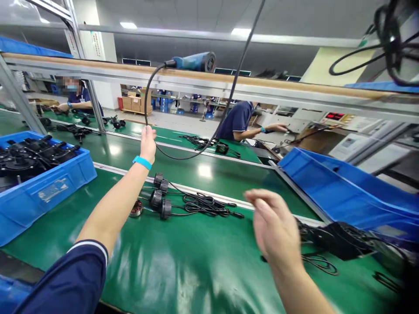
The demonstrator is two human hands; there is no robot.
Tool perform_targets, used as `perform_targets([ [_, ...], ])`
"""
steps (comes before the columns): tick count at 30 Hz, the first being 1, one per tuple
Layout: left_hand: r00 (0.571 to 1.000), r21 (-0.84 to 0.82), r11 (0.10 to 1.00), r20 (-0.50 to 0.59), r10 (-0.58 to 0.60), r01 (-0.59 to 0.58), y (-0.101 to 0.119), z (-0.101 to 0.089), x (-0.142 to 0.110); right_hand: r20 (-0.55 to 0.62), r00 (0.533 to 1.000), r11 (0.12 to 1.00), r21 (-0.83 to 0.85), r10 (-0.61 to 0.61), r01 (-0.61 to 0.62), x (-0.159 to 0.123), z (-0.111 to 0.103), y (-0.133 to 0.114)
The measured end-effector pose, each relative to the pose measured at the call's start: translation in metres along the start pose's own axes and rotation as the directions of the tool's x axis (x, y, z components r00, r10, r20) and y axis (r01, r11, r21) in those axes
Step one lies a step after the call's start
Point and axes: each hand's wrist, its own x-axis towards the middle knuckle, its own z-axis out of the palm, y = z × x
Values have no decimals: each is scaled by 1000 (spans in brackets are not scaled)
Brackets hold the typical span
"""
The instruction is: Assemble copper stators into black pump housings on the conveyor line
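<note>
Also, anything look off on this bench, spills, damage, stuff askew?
No spill visible. Odd: the black cord of the blue power tool sags from the shelf in a loop beside the left hand, a possible snag. The left bin has a tattered label.

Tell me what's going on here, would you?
Someone's left hand is raised at the black cord of a blue power tool lying on the shelf; whether the grip is closed on it is unclear. The right hand, blurred, hovers over the green work surface with nothing visible in it. Black ribbed caps with bundled cables lie between the hands. Beyond, two other people are at work.
</note>
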Motion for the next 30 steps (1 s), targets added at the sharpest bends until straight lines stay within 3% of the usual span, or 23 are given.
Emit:
perform_targets([
  [2,999,-95,995,43,-26,30,11,0,-1,184,983,990,129,30,-55,27,50,-9],
  [5,989,-220,972,135,-53,82,38,-6,-32,361,924,942,250,124,-224,76,126,-21],
  [9,950,-432,865,281,-140,255,83,-19,-79,410,891,916,247,196,-316,142,210,-32],
  [13,894,-486,768,373,-248,416,96,-39,-132,413,900,857,404,141,-320,194,259,-48],
  [17,801,-467,656,431,-417,593,64,-57,-192,408,907,792,517,106,-326,211,281,-68],
  [19,749,-429,617,447,-490,660,40,-64,-214,431,898,798,510,88,-323,196,281,-75],
  [20,745,-404,630,438,-504,663,29,-67,-221,442,894,808,500,72,-312,182,277,-78],
  [22,808,-333,748,383,-449,574,13,-77,-226,459,887,835,474,37,-280,139,258,-79],
  [24,918,-218,925,322,-233,312,9,-90,-222,491,869,856,418,69,-304,84,226,-76],
  [25,944,-139,982,320,-75,125,13,-96,-218,507,854,864,371,119,-341,54,205,-71],
  [26,936,-62,994,338,101,-85,20,-102,-213,516,837,873,308,181,-378,24,182,-65],
  [27,892,8,955,361,273,-295,29,-106,-208,501,837,887,254,220,-385,-5,159,-58],
  [28,821,72,874,386,420,-481,40,-108,-204,495,830,905,177,259,-388,-32,136,-51],
  [30,666,181,669,447,597,-721,62,-104,-199,469,803,922,-72,367,-380,-76,94,-39],
])
